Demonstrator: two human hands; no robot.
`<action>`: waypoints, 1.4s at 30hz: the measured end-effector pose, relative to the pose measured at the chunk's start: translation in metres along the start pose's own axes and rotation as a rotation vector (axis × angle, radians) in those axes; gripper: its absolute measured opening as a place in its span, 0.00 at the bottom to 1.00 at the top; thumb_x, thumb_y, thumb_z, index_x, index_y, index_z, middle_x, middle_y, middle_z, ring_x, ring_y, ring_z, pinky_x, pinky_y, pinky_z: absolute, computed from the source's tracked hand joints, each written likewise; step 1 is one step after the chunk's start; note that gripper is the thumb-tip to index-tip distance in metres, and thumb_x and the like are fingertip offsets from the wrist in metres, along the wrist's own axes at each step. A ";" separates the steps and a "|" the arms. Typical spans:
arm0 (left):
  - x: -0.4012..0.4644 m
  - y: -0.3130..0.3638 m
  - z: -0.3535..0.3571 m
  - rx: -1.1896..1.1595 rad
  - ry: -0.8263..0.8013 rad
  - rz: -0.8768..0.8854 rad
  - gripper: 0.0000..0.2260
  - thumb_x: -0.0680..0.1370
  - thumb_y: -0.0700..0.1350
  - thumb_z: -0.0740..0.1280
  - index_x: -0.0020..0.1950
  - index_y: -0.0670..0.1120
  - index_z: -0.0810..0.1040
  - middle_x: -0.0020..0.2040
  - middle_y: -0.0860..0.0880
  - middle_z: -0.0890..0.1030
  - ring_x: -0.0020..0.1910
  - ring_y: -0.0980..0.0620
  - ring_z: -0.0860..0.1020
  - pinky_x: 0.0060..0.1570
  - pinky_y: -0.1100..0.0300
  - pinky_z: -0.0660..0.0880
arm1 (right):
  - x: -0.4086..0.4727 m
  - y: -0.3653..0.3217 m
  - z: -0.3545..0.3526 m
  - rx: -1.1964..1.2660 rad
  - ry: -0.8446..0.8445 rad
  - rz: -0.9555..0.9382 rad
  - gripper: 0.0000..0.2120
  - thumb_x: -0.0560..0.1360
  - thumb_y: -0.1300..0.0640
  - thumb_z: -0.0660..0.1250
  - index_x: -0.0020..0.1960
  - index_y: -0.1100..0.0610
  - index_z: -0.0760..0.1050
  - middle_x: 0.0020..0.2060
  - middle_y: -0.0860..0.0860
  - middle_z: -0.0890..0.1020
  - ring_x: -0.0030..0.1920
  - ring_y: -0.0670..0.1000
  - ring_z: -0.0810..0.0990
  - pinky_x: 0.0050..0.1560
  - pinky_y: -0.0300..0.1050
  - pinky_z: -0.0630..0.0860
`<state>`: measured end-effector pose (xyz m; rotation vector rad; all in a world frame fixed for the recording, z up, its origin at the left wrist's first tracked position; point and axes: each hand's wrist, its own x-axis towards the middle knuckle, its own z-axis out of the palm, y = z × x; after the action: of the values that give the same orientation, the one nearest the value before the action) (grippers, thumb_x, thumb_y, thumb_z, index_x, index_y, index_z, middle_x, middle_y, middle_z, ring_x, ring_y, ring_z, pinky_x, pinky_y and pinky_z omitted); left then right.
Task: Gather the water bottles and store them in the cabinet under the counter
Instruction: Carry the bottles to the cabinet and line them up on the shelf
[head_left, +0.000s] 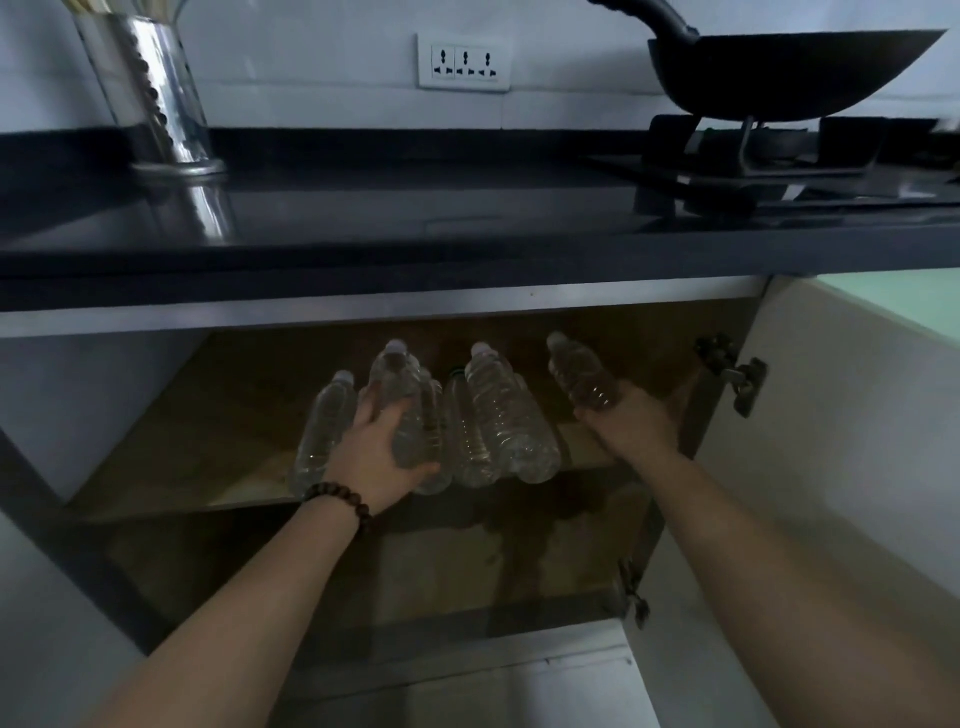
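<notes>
Several clear plastic water bottles lie on the upper shelf (171, 483) of the open cabinet under the dark counter (415, 234). My left hand (382, 449), with a bead bracelet on the wrist, grips one bottle (402, 384) in the left part of the group. Beside it on the left lies another bottle (324, 431). Two more bottles (498, 415) lie stacked in the middle. My right hand (631, 421) holds a bottle (579, 371) by its base, to the right of the stack, cap pointing into the cabinet.
The cabinet door (852, 415) stands open at the right, hinges showing. On the counter stand a shiny metal utensil holder (156, 98) at the left and a black wok (779, 73) on the stove at the right. A wall socket (464, 62) is behind. A lower shelf (415, 566) lies below.
</notes>
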<state>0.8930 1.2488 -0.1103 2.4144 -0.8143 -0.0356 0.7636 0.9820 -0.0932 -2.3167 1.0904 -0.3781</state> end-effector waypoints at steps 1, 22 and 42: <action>0.001 -0.002 0.002 0.011 0.016 0.014 0.39 0.68 0.57 0.75 0.75 0.60 0.59 0.79 0.53 0.47 0.75 0.46 0.61 0.70 0.46 0.66 | 0.008 0.001 0.010 -0.017 -0.031 0.035 0.22 0.73 0.36 0.62 0.58 0.51 0.74 0.54 0.54 0.80 0.53 0.56 0.78 0.51 0.50 0.72; -0.001 -0.014 0.018 -0.160 0.195 0.010 0.37 0.68 0.53 0.76 0.73 0.52 0.64 0.75 0.49 0.63 0.69 0.45 0.69 0.66 0.48 0.69 | 0.043 0.054 0.054 -0.124 0.119 -0.082 0.19 0.79 0.51 0.57 0.69 0.51 0.66 0.60 0.61 0.73 0.58 0.63 0.73 0.61 0.52 0.72; -0.004 -0.011 0.019 -0.128 0.207 -0.006 0.36 0.69 0.51 0.76 0.73 0.50 0.63 0.76 0.48 0.62 0.67 0.46 0.71 0.60 0.51 0.73 | -0.045 -0.029 0.062 0.160 0.157 -0.427 0.26 0.71 0.55 0.72 0.68 0.46 0.71 0.72 0.52 0.66 0.70 0.56 0.67 0.67 0.53 0.70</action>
<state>0.8923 1.2481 -0.1330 2.2555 -0.6882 0.1533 0.7820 1.0542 -0.1273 -2.3935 0.5967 -0.7892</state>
